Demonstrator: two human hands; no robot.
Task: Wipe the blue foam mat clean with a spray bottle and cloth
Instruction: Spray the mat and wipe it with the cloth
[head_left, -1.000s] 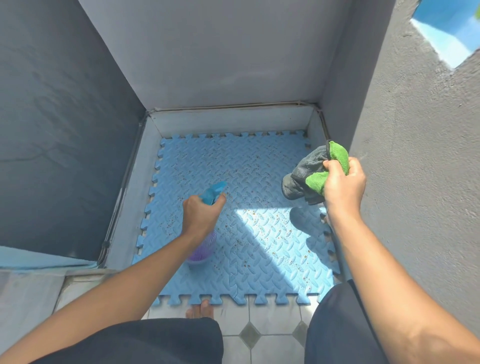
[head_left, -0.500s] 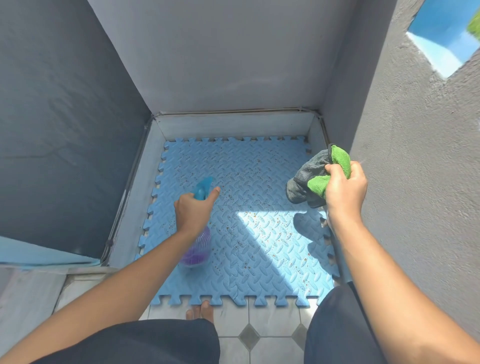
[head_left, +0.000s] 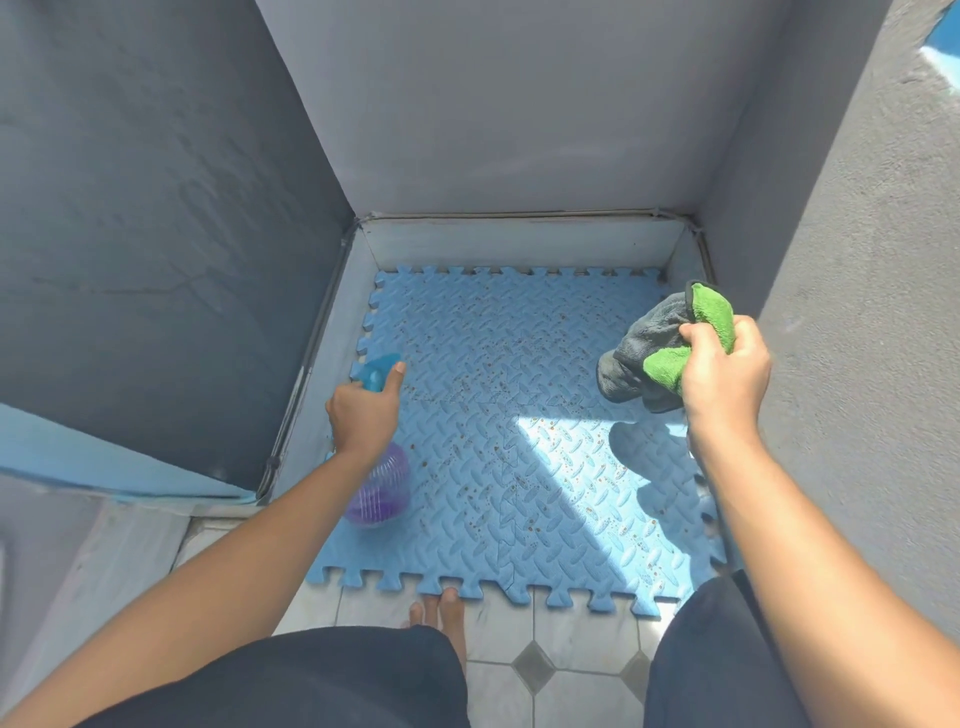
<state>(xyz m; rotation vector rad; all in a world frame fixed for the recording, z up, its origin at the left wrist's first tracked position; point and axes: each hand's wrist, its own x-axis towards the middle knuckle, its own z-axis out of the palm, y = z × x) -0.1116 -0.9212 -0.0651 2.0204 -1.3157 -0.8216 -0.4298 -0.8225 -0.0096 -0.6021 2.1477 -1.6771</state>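
Note:
The blue foam mat lies on the floor in a walled corner, speckled with brown spots, a sunlit patch at its right middle. My left hand grips a spray bottle with a clear purple body and a blue nozzle head, held over the mat's left side with the nozzle pointing away from me. My right hand holds a bunched grey and green cloth above the mat's right side, close to the right wall.
Grey walls close in the mat at the back, left and right, with a raised pale curb along the back. White floor tiles with grey diamonds lie in front of the mat. My bare foot touches its front edge.
My left hand has carried the spray bottle leftward toward the mat's left edge. The right hand with the cloth has stayed about where it was.

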